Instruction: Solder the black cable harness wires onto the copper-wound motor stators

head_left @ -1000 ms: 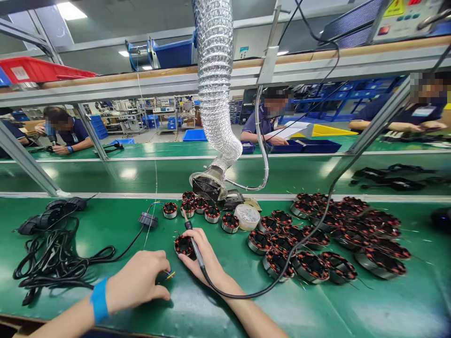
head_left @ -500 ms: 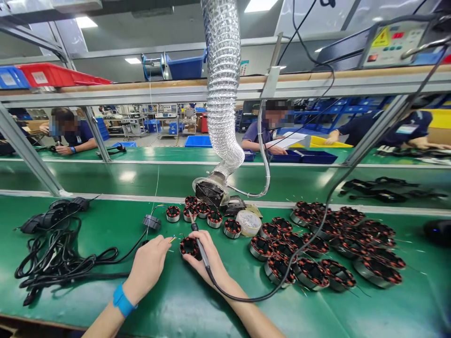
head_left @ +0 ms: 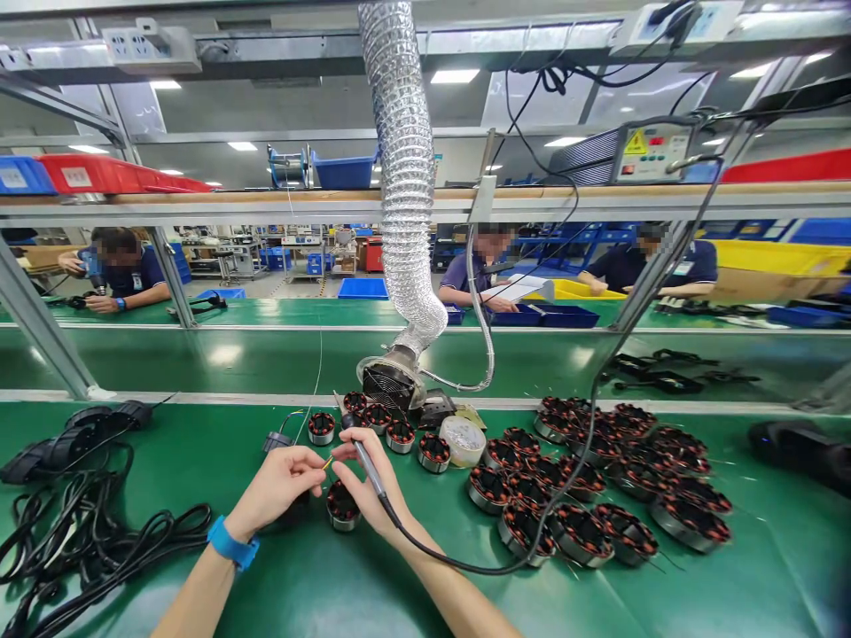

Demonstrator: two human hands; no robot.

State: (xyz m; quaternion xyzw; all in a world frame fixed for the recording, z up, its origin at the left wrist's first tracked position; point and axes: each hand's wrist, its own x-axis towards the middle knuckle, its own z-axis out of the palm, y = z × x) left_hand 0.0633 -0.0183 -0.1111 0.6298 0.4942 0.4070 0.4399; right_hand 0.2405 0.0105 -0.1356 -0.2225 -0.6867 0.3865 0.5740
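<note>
Green bench mat [head_left: 199,443] under a silver duct [head_left: 405,177], factory shelves behind. Small round coil [head_left: 343,505], red and black. Left hand [head_left: 279,487] pinching a yellow wire [head_left: 327,462]; right hand [head_left: 369,483] gripping a soldering iron [head_left: 363,452].

Green benches [head_left: 266,354], metal shelving [head_left: 199,208], ceiling striplights [head_left: 454,76].

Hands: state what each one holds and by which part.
The right hand holds a soldering iron by its handle, like a pen. The left hand pinches the tip of a thin wire between thumb and fingertip, above a stator.

Three co-workers [head_left: 120,266], one duct [head_left: 405,177]
</note>
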